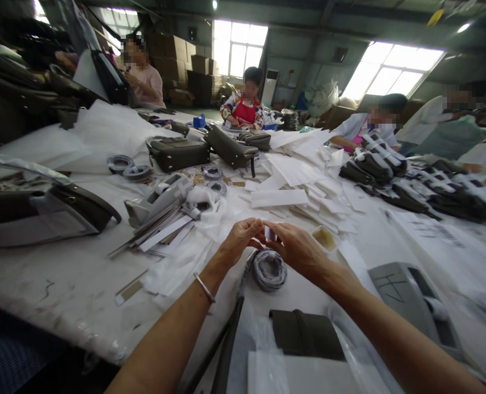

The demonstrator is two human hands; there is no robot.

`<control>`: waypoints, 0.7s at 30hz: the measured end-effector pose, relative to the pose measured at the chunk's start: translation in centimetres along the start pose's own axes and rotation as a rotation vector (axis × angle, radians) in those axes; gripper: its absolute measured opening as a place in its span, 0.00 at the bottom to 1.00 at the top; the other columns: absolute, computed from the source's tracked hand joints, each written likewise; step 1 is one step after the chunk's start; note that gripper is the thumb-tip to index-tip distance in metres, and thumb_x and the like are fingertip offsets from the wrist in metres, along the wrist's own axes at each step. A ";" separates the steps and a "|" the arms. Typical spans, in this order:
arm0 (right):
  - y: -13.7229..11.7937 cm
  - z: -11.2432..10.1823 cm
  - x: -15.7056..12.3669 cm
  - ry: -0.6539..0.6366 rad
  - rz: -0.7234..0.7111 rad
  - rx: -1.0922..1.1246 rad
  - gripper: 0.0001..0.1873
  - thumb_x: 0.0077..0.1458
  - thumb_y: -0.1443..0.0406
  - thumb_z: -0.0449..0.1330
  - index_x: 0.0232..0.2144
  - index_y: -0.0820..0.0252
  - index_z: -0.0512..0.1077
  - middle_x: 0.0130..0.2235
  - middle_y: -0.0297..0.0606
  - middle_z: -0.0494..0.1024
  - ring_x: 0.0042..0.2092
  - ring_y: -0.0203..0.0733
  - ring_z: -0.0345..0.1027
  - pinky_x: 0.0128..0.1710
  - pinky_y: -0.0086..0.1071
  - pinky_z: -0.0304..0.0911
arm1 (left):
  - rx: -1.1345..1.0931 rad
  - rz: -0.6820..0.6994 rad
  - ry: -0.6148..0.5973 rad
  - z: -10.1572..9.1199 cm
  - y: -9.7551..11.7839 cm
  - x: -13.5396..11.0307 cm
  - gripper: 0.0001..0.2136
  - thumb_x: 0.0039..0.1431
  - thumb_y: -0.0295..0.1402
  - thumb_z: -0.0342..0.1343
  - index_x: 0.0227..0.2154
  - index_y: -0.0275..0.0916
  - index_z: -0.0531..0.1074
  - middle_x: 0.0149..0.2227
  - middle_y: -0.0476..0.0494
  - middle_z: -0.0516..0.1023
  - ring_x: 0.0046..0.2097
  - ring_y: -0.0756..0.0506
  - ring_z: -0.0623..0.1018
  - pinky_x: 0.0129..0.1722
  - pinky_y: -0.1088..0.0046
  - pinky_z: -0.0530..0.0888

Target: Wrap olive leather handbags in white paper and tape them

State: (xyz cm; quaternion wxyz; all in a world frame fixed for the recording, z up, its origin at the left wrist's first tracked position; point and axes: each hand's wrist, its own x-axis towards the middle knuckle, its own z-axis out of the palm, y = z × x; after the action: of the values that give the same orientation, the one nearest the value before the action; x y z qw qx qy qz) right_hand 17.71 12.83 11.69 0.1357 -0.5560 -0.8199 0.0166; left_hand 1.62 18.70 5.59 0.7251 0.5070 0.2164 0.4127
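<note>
My left hand (238,241) and my right hand (296,249) meet over the white table (62,279), fingertips pinched together on a small white piece (270,233). Just below them lies a grey roll of tape (270,270). A dark olive bag part (304,334) lies nearer to me, with a dark strap (226,339) running past it. A silver bangle sits on my left wrist. A small dish of yellowish glue (324,238) stands to the right of my right hand.
White paper strips (292,175) are heaped in the table's middle. Olive handbags (179,153) stand at the back, wrapped dark bags (432,186) at the right, a grey bag (407,295) near my right arm. Several people work around the far side.
</note>
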 end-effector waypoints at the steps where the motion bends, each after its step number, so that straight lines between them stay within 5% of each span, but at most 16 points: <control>1: -0.2 0.0 0.1 -0.019 -0.005 -0.022 0.09 0.61 0.68 0.60 0.44 0.61 0.72 0.40 0.43 0.80 0.39 0.45 0.73 0.39 0.34 0.63 | -0.005 -0.019 0.001 0.0 0.0 0.0 0.24 0.52 0.55 0.62 0.29 0.35 0.70 0.28 0.49 0.71 0.30 0.50 0.76 0.28 0.77 0.73; 6: -0.1 0.2 0.5 -0.026 0.002 0.018 0.12 0.58 0.69 0.62 0.46 0.61 0.73 0.40 0.42 0.81 0.39 0.45 0.74 0.37 0.33 0.63 | -0.074 -0.054 -0.005 -0.3 -0.1 0.2 0.21 0.52 0.50 0.64 0.30 0.35 0.70 0.30 0.49 0.73 0.29 0.51 0.77 0.30 0.75 0.76; 12: 1.2 1.1 0.2 0.117 0.053 0.214 0.20 0.54 0.70 0.64 0.51 0.55 0.73 0.32 0.32 0.80 0.30 0.38 0.71 0.32 0.29 0.62 | -0.083 -0.069 0.083 -0.5 -0.2 0.4 0.21 0.50 0.50 0.65 0.33 0.34 0.72 0.32 0.46 0.76 0.30 0.51 0.77 0.29 0.78 0.74; 17: 2.0 1.5 0.4 0.241 0.092 0.396 0.16 0.52 0.64 0.66 0.45 0.55 0.77 0.30 0.32 0.80 0.28 0.37 0.70 0.31 0.30 0.65 | -0.033 -0.085 0.121 -0.7 -0.3 0.6 0.18 0.47 0.44 0.66 0.30 0.33 0.72 0.26 0.47 0.75 0.28 0.52 0.76 0.26 0.80 0.72; 21: 2.8 1.8 0.6 0.438 0.241 0.704 0.12 0.48 0.57 0.69 0.32 0.58 0.77 0.36 0.39 0.82 0.30 0.40 0.73 0.31 0.33 0.69 | 0.002 -0.057 0.313 -1.4 -0.8 1.2 0.16 0.49 0.43 0.62 0.26 0.36 0.66 0.22 0.53 0.70 0.19 0.56 0.68 0.16 0.83 0.61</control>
State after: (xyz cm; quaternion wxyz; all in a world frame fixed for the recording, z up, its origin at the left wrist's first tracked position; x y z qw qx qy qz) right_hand 19.59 14.63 9.59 0.4850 -0.5581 -0.6452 0.1927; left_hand 1.55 20.32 4.38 0.6935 0.4308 0.3416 0.4656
